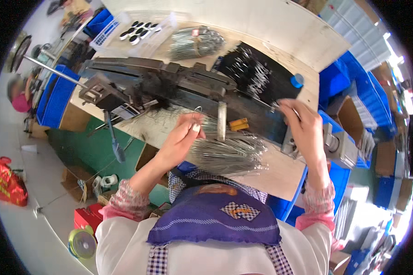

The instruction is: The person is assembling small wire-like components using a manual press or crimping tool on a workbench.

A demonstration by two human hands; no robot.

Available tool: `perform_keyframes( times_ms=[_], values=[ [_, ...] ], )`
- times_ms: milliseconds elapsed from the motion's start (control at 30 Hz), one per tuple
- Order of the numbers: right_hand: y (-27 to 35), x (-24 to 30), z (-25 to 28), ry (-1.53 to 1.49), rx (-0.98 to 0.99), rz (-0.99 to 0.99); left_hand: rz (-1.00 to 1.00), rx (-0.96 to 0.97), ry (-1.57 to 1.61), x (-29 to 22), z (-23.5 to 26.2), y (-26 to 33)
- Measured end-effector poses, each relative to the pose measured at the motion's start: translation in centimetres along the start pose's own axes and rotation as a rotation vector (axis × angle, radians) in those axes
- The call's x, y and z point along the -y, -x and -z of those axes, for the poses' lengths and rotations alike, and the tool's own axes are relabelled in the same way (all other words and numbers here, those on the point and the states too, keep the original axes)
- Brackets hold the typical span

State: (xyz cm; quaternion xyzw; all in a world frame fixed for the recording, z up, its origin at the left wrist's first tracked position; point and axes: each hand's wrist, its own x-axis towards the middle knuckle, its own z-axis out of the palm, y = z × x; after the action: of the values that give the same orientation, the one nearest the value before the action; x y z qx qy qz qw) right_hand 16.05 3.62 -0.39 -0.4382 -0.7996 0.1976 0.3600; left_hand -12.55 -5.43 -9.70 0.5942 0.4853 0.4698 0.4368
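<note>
My left hand [181, 137] is closed in a pinch on a thin metal wire, whose bent loop [198, 109] stands up above the fingertips. Further right, my right hand [304, 128] has thumb and finger drawn together at the right end of a dark bench machine [192, 82]. A thin straight rod [254, 97] runs along the machine toward those fingertips; whether they grip its end is too small to tell. Between my hands rise a pale metal post [221, 121] and a yellow block [238, 124]. Nearer me lies a bundle of thin metal wires [229, 153].
Behind the machine, a black mat [280, 75] carries scattered small metal pieces and a blue cap [297, 80]. A tied wire bundle [197, 43] and a clear bin [165, 23] with black-and-white round parts stand further left. Blue bins [335, 78] flank the table's right side.
</note>
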Motion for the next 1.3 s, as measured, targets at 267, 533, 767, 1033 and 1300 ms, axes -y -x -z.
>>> perform_keyframes(
  times_ms=[267,533,767,1033,1300],
  values=[
    [-1.5,-1.9,-3.5,0.428,0.200,0.329,0.339,0.088,1.213,-8.6,-6.6,-2.8],
    [-1.3,-0.7,-2.9,0.399,0.235,0.384,0.335,-0.103,1.542,-4.4,4.0,0.6],
    [-9.8,-7.8,-4.4,0.565,0.252,0.208,0.051,0.509,-0.239,-5.6,-5.0,-6.8],
    [-2.0,-3.1,0.6,0.231,0.169,0.240,0.024,0.445,-0.405,-2.9,-7.3,-13.3],
    [-4.6,-2.0,-5.0,0.155,0.123,0.472,-0.604,0.146,-1.127,-6.1,-2.7,-11.6]
  ],
)
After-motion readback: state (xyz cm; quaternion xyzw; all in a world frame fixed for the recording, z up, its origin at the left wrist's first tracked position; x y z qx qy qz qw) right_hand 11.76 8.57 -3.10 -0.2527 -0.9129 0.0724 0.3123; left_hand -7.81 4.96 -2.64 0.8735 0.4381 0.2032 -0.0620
